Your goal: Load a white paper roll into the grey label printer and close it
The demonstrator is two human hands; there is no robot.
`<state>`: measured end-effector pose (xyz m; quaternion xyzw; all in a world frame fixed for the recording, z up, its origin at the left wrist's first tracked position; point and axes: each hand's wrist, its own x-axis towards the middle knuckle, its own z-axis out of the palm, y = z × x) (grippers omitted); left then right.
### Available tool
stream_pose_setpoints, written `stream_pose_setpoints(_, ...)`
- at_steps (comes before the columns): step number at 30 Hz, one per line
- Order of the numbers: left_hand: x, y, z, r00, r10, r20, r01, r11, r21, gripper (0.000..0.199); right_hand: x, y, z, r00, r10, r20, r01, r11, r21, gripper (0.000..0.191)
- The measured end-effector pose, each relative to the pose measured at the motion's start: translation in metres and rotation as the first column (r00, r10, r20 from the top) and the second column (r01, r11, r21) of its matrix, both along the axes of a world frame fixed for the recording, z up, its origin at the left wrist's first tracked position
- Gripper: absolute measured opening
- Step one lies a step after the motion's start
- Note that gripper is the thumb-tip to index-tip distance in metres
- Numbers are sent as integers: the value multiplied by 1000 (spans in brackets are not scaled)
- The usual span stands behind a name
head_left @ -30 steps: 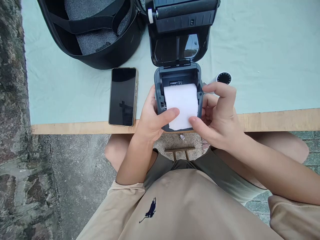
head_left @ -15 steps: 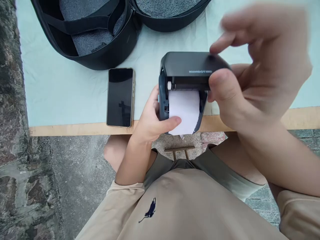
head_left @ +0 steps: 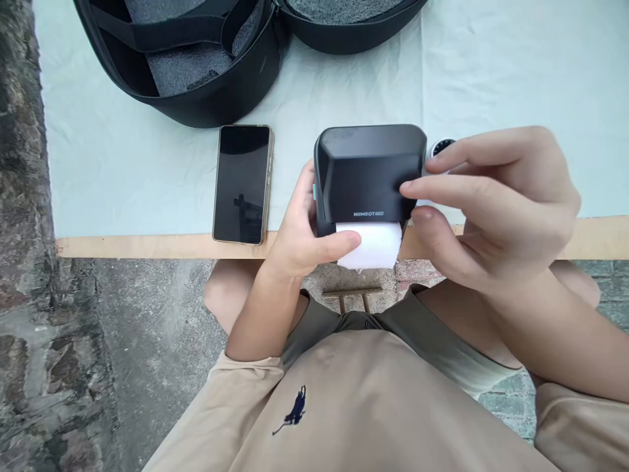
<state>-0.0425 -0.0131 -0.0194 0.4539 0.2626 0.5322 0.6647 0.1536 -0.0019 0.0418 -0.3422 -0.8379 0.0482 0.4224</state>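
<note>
A black label printer (head_left: 371, 180) marked NIIMBOT is held over the table's front edge, its lid down. White label paper (head_left: 376, 252) sticks out from under the lid toward me. My left hand (head_left: 304, 236) grips the printer's left side, with the thumb pressed on the paper and the other fingers hidden behind. My right hand (head_left: 496, 203) is at the printer's right side, fingers apart; a fingertip lies at or just over the lid's right edge, and I cannot tell whether it touches.
A black phone (head_left: 243, 183) lies left of the printer on the pale cloth (head_left: 147, 170). Behind it is an unzipped black case (head_left: 216, 98) with grey foam. A small round silver-and-black object (head_left: 442, 145) is partly hidden by my right hand. The table's wooden edge (head_left: 122, 247) runs in front.
The printer's lid has swung down from raised to closed over the paper. My right hand has let go of the lid and moved lower. My left hand keeps its hold.
</note>
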Motion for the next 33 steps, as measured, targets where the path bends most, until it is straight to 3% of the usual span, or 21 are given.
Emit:
stream_pose_setpoints(5,2,-1,10,1000,21,-17,-23,992,-120,68,2,-2,-3,996,-49,76,50,999,-8,24)
stream_pose_setpoints(8,4,-3,15,998,48,-47,-53,993,-108,58,0,-3,4,995,-60,83,62,998,-27,18)
stream_pose_setpoints(13,7,-4,18,994,92,51,-91,996,-20,41,-6,0,25,984,59,171,-11,963,-268,52)
stream_pose_setpoints(21,3,-5,22,999,35,10,-33,995,-91,47,-7,-2,28,965,93,243,8,924,-383,55)
stream_pose_setpoints(28,2,-6,24,995,33,-96,-42,995,-91,57,-6,-6,22,974,73,214,15,923,-384,51)
stream_pose_setpoints(33,10,-5,33,998,56,26,-49,972,-231,48,-4,0,20,964,50,262,25,960,-277,54)
